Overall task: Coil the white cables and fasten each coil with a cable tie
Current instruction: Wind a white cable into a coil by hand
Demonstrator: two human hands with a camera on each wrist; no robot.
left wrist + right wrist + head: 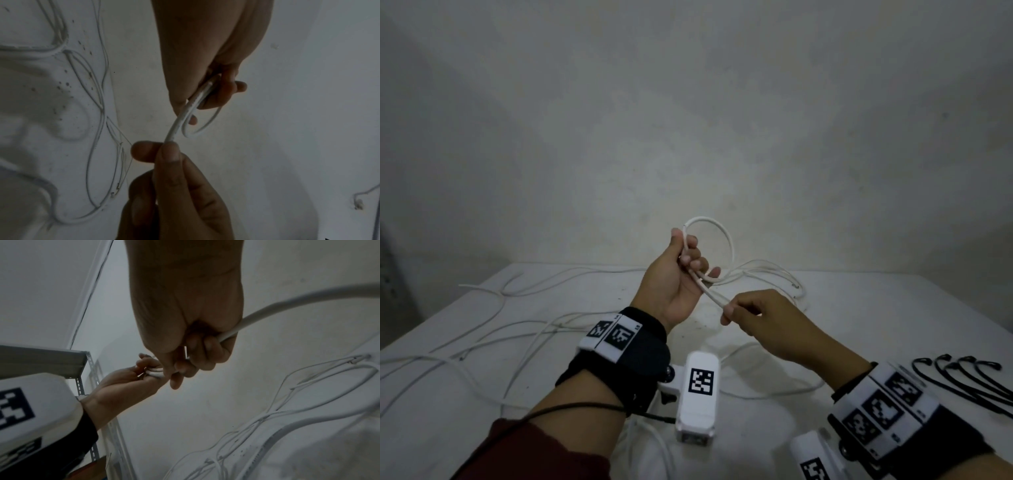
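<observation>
My left hand (685,263) is raised above the table and grips a white cable (729,240) that forms one round loop above and to the right of its fingers. The loop's strands pass through the curled fingers (222,95). My right hand (736,308) sits just below and to the right, pinching the same cable (180,123) between thumb and fingers (168,155). In the right wrist view the cable (287,305) runs out of the right fist (195,340) toward the upper right, and the left hand (131,382) holds white strands beyond it.
Several loose white cables (493,329) sprawl over the white table (893,325), mostly on the left and behind the hands. Several black cable ties (962,377) lie at the right edge. A grey metal shelf (61,363) stands beside the table. A bare wall rises behind.
</observation>
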